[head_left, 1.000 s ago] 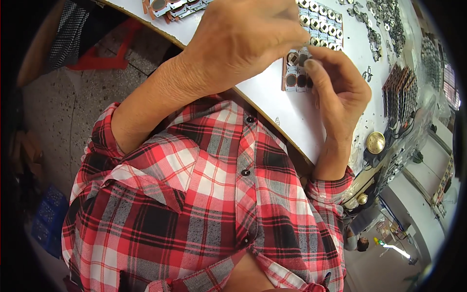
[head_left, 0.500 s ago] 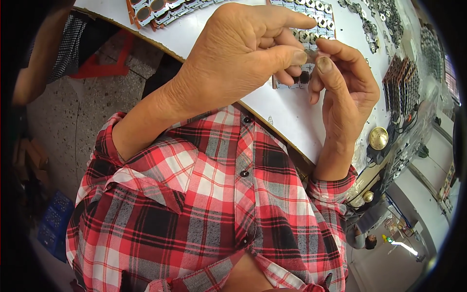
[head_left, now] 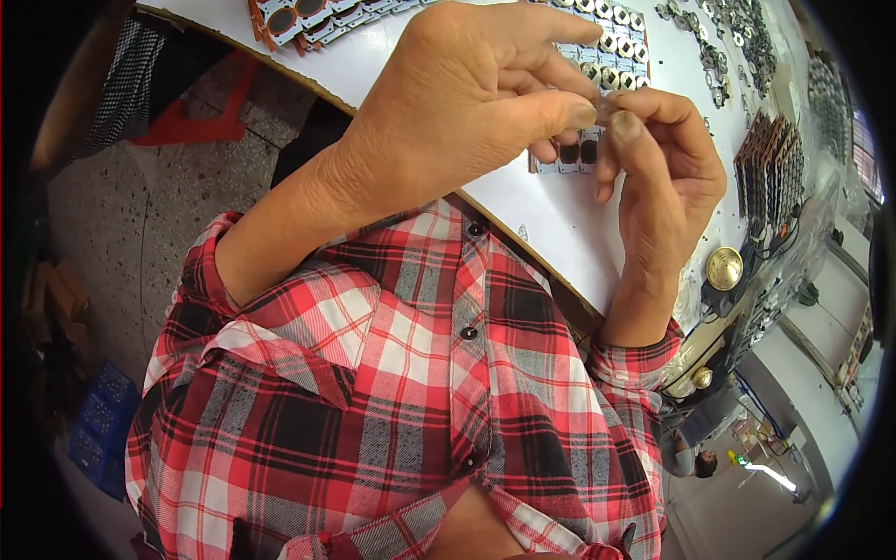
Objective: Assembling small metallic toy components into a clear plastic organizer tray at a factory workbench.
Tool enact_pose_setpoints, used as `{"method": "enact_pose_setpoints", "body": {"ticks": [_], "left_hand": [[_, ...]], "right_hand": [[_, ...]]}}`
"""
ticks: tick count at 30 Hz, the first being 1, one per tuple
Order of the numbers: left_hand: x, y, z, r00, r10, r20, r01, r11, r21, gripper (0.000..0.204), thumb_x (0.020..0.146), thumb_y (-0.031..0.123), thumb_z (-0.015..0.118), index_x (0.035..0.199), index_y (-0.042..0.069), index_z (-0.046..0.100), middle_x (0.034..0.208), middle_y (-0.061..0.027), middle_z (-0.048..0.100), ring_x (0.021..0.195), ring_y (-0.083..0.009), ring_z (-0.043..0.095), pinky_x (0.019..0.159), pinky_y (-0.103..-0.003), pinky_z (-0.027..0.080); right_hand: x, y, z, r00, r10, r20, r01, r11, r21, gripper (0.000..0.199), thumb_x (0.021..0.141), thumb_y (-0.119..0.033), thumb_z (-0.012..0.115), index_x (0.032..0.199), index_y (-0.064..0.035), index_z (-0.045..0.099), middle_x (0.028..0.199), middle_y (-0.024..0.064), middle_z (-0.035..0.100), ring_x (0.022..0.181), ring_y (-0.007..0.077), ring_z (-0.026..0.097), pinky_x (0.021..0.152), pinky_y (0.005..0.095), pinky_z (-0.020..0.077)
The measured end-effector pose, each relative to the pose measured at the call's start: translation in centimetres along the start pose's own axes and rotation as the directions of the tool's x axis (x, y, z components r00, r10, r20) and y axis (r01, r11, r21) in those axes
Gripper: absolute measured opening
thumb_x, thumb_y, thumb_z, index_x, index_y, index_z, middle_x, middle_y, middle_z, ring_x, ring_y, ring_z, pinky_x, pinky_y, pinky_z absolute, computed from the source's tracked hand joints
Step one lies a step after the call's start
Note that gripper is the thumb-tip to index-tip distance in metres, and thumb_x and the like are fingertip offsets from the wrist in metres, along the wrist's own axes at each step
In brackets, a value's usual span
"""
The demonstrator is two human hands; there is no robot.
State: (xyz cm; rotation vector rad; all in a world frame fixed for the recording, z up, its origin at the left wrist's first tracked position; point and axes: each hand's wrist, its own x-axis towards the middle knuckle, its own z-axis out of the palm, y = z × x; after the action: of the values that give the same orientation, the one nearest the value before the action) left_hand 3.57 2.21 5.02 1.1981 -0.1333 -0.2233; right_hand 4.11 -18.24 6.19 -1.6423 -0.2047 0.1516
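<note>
Both hands were raised above the white bench (head_left: 560, 224), near its front edge. The left hand (head_left: 467, 103) and the right hand (head_left: 667, 177) met fingertip to fingertip, pinching a small grey part (head_left: 605, 109) between thumbs and forefingers; it was too small and too covered to tell its long axis or which way it pointed. Directly beneath lay a short strip of dark round parts (head_left: 569, 154). Toward the far edge sat a tray of ring-shaped pieces (head_left: 616, 42) and orange-framed holders (head_left: 299, 14). A stack of brown boards (head_left: 770, 173) stood at the right edge, with a brass knob (head_left: 724, 268) below it.
</note>
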Motion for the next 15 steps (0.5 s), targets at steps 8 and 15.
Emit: {"method": "enact_pose_setpoints", "body": {"ticks": [8,15], "left_hand": [[-0.2,0.4,-1.0,0.948,0.312,-0.065,-0.208,0.761,0.614,0.044,0.08,-0.005,0.078,0.122,-0.006,0.066,0.102,-0.0182,0.072,0.08,-0.0187,0.073,0.067,-0.026,0.058],[3.6,-5.2,-4.1,0.286,0.745,0.603,-0.624,-0.334,0.707,0.055,0.072,0.018,0.086,0.117,-0.007,0.065,0.121,-0.0236,0.065,0.117,-0.0395,0.06,0.097,-0.047,0.05]], "right_hand": [[0.9,-0.1,-1.3,0.982,0.176,-0.062,-0.152,0.947,0.283,0.016,0.096,-0.002,0.066,0.109,0.0072,0.067,0.083,0.0126,0.071,0.052,0.0077,0.054,0.041,0.0211,0.0429],[0.8,-0.1,-1.8,0.949,0.316,0.01,-0.311,0.926,0.215,0.021,0.097,-0.004,0.065,0.114,0.0077,0.066,0.088,0.0129,0.069,0.049,0.0027,0.044,0.038,0.0173,0.0382]]}}
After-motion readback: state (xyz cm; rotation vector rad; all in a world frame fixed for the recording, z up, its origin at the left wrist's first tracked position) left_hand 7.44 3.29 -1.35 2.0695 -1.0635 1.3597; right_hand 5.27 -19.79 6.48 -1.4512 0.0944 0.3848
